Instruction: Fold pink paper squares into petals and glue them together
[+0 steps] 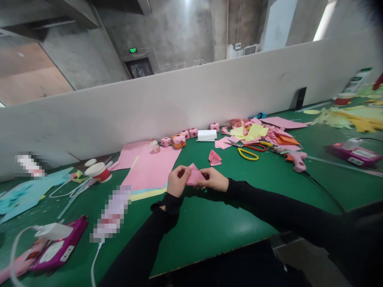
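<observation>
Head view: two bare hands in black sleeves, working paper above a green table.
Partition [149,107]: pale, standing across the scene beyond both hands.
Table [233,223]: green surface beneath and around the hands.
Pink sheets [157,169]: flat, beyond and left of the left hand; yellow and blue edges show beneath.
Paper heap [254,130]: pink, yellow and orange pieces, beyond and right of the right hand.
Purple box [72,241]: well left of and nearer than the left hand, with a white plug on top.
Left hand [177,182]: fingers curled, thumb and fingertips pinching one side of the folded paper.
Right hand [217,179]: partly closed, fingertips gripping the paper's opposite side.
Glue gun [299,161]: pink, well right of the right hand, its dark cord running nearer.
Scissors [248,158]: yellow-handled, beyond and right of the right hand, beside a red-handled pair [257,148].
Paper cup [103,174]: red and white, left of the left hand.
Folded paper [195,176]: pink, held between both hands, point upward.
Loose folded piece [214,158]: pink, just beyond the right hand.
Pink cubes [193,132]: cut-paper forms in a row beyond the hands, near the partition.
</observation>
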